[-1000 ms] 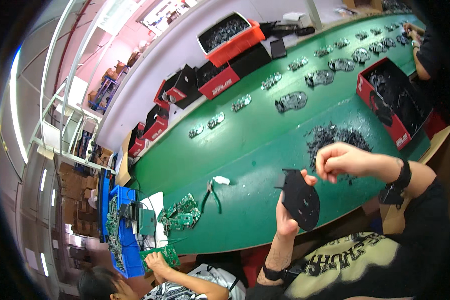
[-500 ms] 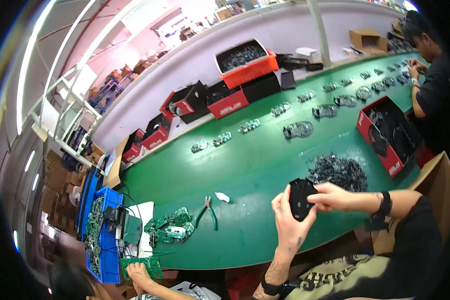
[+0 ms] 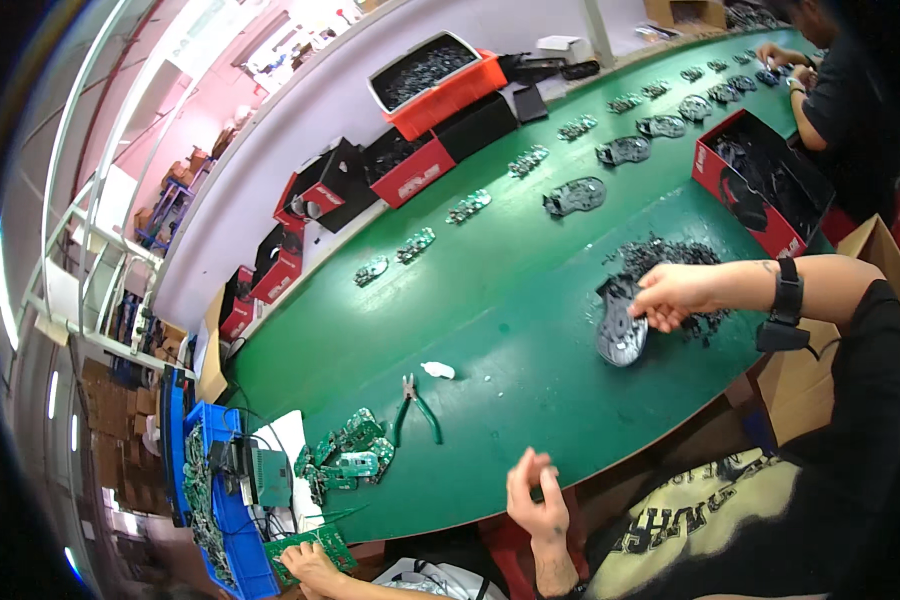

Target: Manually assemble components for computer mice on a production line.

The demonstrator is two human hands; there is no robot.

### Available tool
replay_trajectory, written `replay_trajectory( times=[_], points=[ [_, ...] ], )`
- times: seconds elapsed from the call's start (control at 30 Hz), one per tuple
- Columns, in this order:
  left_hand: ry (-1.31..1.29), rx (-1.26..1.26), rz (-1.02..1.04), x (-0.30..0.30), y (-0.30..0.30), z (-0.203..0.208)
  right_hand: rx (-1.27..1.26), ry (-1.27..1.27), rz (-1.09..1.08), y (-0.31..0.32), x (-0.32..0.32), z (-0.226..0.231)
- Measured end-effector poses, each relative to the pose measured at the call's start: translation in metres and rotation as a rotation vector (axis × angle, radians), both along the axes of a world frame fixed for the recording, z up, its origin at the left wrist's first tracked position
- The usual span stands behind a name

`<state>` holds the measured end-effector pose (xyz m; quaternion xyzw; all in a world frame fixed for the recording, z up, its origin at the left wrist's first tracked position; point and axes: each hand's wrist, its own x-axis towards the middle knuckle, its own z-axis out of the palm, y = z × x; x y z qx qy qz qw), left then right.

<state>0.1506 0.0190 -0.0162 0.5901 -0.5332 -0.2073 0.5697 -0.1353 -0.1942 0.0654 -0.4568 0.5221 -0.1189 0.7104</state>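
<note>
My right hand [image 3: 673,297] grips a dark plastic mouse shell [image 3: 622,325] by its right edge, thumb and fingers closed on it. The shell is long and rounded, with its hollow inner side facing up, beside a heap of small black plastic parts [image 3: 660,253]. My left hand [image 3: 538,500] is apart from it, near the bench's front edge, with fingers loosely curled and apart and nothing seen in them. Diagonal cutters [image 3: 416,410] with green handles and a small white bottle [image 3: 437,370] lie on the green bench left of the shell.
Mouse shells [image 3: 575,196] and small circuit boards [image 3: 469,206] form rows toward the far right, where a co-worker [image 3: 830,90] works. A red box [image 3: 705,165] of black parts stands at right. Another person's hand [image 3: 310,566] touches a green board near a blue bin [image 3: 245,545].
My left hand has let go of the black shell and moved down and left. My right hand alone holds the shell, now turned and near the heap. The whole view has shifted.
</note>
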Motion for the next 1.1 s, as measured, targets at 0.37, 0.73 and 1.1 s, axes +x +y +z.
replay_trajectory(
  times=[0.37, 0.73, 1.1],
  points=[
    [0.002, -0.173, -0.074, -0.015, 0.021, 0.019, -0.374, -0.669, -0.166, -0.140, 0.179, 0.136],
    [-0.048, 0.032, -0.426, -0.018, 0.029, -0.002, -0.704, -0.204, 0.647, 0.006, 0.139, 0.083],
    [-0.455, 0.119, -0.956, -0.085, 0.004, -0.067, -1.008, 0.161, 0.687, 0.075, 0.025, 0.070]
  ],
)
